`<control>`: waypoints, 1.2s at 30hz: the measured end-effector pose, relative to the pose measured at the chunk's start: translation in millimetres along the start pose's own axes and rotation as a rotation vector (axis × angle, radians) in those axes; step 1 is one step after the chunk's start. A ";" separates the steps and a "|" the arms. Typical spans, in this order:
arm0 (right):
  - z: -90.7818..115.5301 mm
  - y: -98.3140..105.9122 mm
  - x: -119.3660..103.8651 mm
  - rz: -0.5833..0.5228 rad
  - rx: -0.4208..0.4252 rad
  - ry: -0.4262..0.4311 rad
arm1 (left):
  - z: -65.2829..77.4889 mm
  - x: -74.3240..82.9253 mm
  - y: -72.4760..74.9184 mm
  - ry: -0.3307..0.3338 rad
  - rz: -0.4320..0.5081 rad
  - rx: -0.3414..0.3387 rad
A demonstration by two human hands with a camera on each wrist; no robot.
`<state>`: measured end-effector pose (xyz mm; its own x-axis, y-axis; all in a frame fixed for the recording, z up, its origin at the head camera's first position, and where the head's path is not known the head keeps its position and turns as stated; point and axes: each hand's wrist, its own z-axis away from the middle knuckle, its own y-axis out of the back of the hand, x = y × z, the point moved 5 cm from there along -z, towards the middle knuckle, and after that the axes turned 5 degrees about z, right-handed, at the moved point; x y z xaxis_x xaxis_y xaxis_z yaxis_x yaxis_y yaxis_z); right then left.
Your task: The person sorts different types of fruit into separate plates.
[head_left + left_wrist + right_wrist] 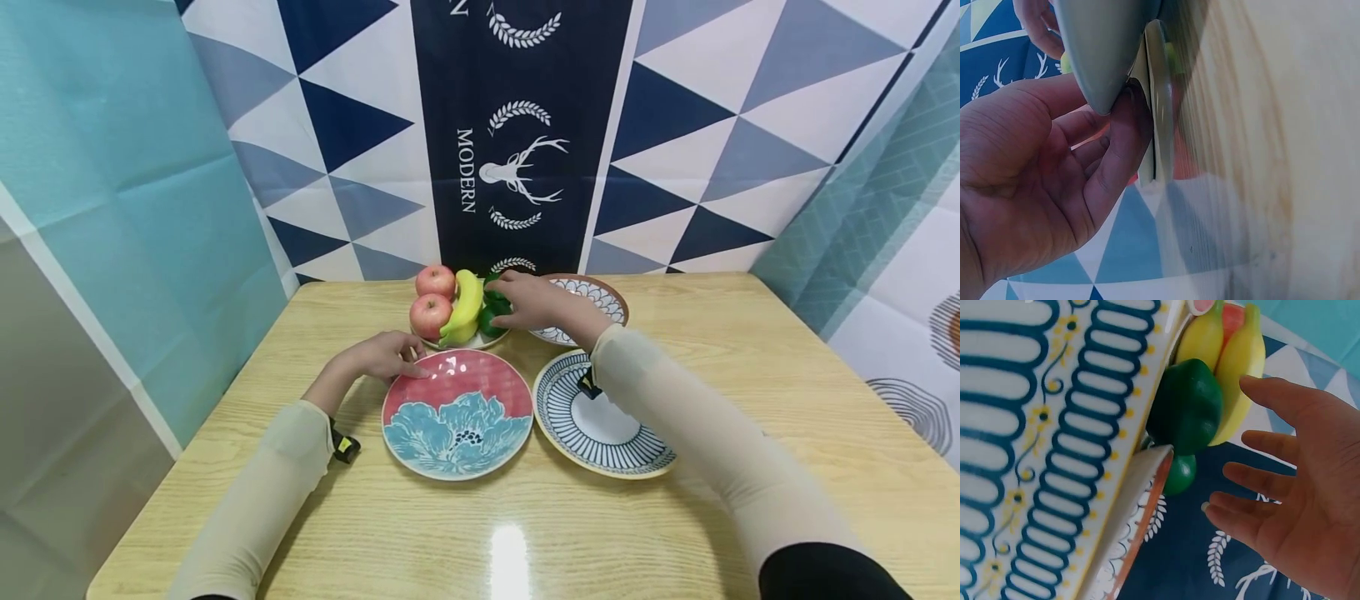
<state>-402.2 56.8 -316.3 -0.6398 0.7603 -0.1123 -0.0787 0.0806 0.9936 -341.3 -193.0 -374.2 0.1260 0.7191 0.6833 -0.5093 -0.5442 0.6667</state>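
The right hand [534,302], the nearer one, is hovering with fingers spread, gripping nothing; the green peppers [1185,406] are lying just below and leftward, on the fruit plate [483,341], while the left hand [386,355] is pinching the flowered plate's [459,417] rim.

Bare at the left hand [386,354] and right hand [528,298], fingers [1266,478] included. Clad along one forearm in a cream left sleeve [262,492], thin, close-fitting, creased, ending at the wrist. Matched opposite by a cream right sleeve [690,417], likewise wrinkled, slightly greyer near its wrist end. Bordered higher up by a black right cuff [825,573], with a narrow black left edge [213,597] just visible. Fitted at the left wrist with a small, squarish black box [345,447], marked yellow. Fitted at the right with a similar dark block [588,384], partly covered, also yellow-marked.
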 end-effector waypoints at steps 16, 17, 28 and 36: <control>-16.2 -20.3 -0.1 -0.011 -0.048 -0.005 | -0.4 -0.4 -0.9 0.012 0.011 -0.005; -17.1 -21.3 -0.8 -0.013 -0.049 0.001 | -0.1 -0.1 -0.8 0.012 0.009 -0.005; -24.4 -31.6 -5.7 0.009 -0.062 -0.012 | 0.1 -0.4 -0.3 0.010 0.000 -0.005; -25.2 -33.4 -5.1 0.010 -0.050 -0.014 | -2.1 -1.9 -1.1 0.006 0.000 -0.004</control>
<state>-415.6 33.9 -349.1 -0.6297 0.7701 -0.1021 -0.1106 0.0412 0.9930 -342.8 -192.9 -376.8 0.1203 0.7217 0.6817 -0.5126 -0.5429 0.6652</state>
